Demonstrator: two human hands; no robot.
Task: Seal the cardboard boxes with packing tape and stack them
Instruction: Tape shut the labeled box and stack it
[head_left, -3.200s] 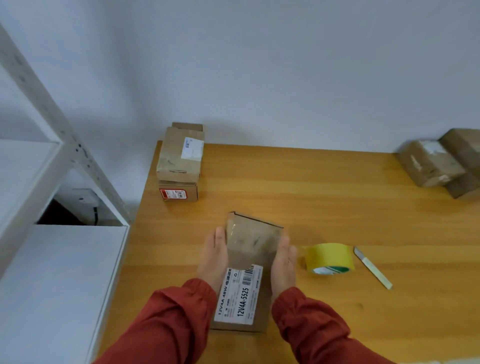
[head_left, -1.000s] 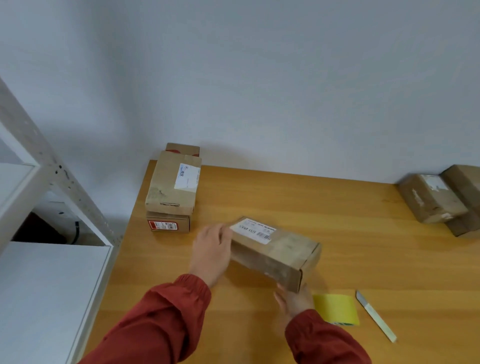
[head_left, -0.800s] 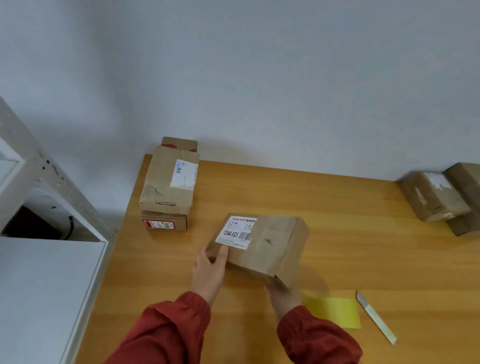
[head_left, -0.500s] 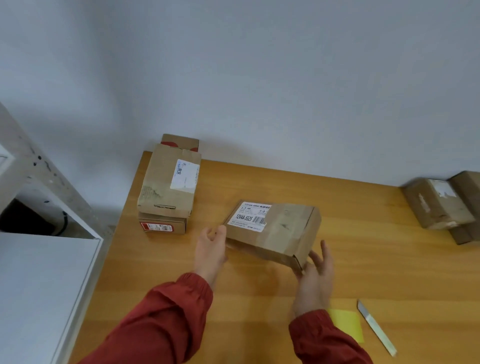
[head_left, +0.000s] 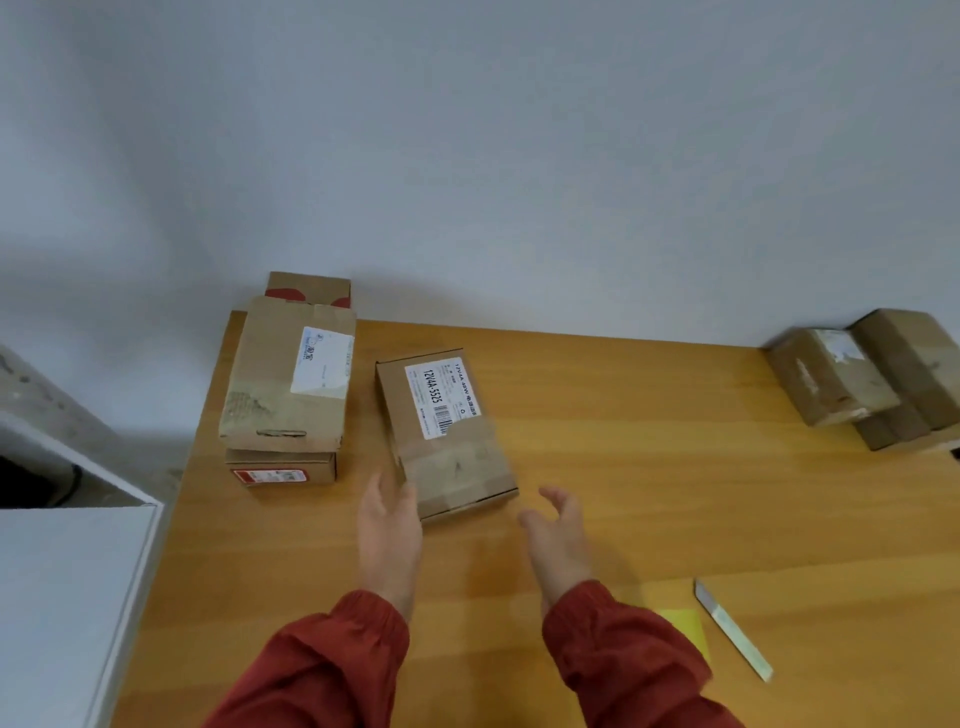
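On the table (head_left: 623, 467) in my feed, the labelled box (head_left: 447, 431) lies flat, taped across its near half, just right of the two-box stack (head_left: 288, 379). The left hand (head_left: 389, 530) touches its near left corner with straight fingers. The right hand (head_left: 558, 535) hovers just apart, loosely curled and empty. I see yellow tape (head_left: 688, 631) behind the right sleeve (head_left: 623, 660), beside the cutter (head_left: 732, 630).

The left hand (head_left: 389, 525) reaches toward 12 o'clock, palm turned inward and fingers straight and together. At its 3 o'clock, apart from it, the right hand (head_left: 558, 535) points toward 11 o'clock with fingers spread, loosely curled and holding nothing. Both forearms, in red sleeves (head_left: 322, 665), come in from 6 o'clock.
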